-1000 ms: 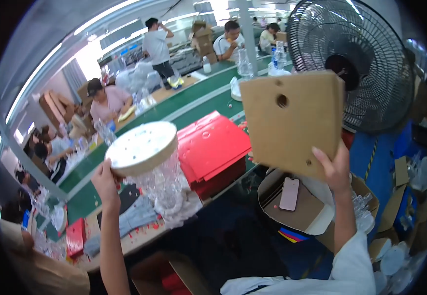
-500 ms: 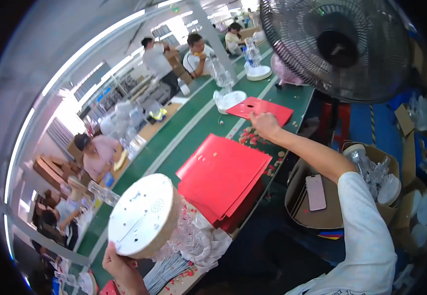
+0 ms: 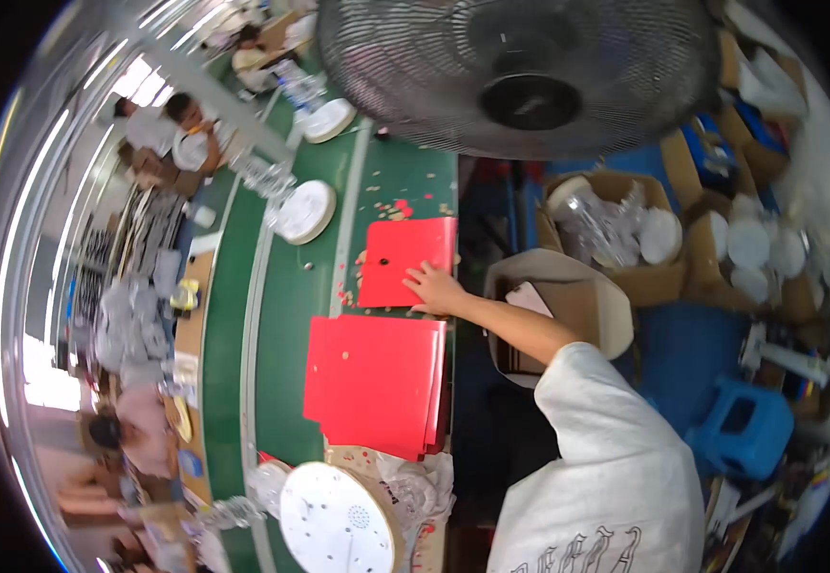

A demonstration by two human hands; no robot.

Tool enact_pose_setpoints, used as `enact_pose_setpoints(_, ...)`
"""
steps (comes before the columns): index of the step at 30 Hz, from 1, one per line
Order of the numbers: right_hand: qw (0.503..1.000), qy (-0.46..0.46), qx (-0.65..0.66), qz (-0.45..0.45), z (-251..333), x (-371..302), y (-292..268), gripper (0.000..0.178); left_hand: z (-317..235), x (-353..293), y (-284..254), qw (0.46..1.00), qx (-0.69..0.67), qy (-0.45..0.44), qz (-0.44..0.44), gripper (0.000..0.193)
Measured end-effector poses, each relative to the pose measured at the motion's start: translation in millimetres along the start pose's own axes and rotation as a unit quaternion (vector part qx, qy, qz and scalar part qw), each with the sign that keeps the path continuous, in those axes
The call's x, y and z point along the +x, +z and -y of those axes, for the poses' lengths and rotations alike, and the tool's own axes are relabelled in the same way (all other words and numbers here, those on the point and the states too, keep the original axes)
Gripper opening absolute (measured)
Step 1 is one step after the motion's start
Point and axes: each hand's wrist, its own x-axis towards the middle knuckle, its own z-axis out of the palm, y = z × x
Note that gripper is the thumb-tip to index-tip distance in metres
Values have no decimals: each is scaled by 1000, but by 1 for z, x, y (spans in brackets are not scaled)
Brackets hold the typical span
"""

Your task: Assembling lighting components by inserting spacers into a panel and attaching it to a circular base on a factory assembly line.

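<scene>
My right hand [image 3: 435, 289] lies on the near right part of a red sheet [image 3: 386, 263] with a small dark hole, its fingers spread. Just nearer, a stack of larger red sheets [image 3: 372, 382] rests on the green table, with a few small tan bits on top. At the lower edge a round white base [image 3: 339, 520] shows its underside, dotted with small holes and a speaker-like grille. A clear plastic body [image 3: 234, 514] extends beside it. My left hand is not visible, so whether it touches the base cannot be seen.
A large black fan [image 3: 530, 95] fills the far right. Boxes of clear plastic parts [image 3: 606, 229], an open bin [image 3: 616, 320] with a phone [image 3: 530, 298] and a blue stool [image 3: 742, 430] stand right. Another white base [image 3: 305, 212] sits farther along the table; co-workers sit left.
My view has turned. The holed red sheet has come away from the far white base toward the stack, under my right hand. My left hand, earlier gripping the near base's rim, has left view.
</scene>
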Motion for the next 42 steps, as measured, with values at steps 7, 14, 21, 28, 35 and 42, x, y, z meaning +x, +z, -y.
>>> enact_pose_setpoints(7,999,33,-12,-14,28,10,-1,50,30,45,-56,960,106,233,111,34)
enact_pose_setpoints(14,981,70,-53,-171,30,51,-39,26,8,70,-54,939,251,150,182,35)
enact_pose_setpoints(21,866,-25,17,-499,95,83,-173,18,-22,61,-10,942,184,133,245,41)
enact_pose_setpoints(28,815,-51,327,-475,189,58,-245,13,-27,17,-14,997,38,46,57,51)
enact_pose_setpoints(35,501,211,838,-56,185,-5,-249,38,-33,-15,27,999,3,4,-39,34)
enact_pose_setpoints(42,558,180,789,185,269,-50,-238,32,-32,-46,30,998,-16,-18,-63,37)
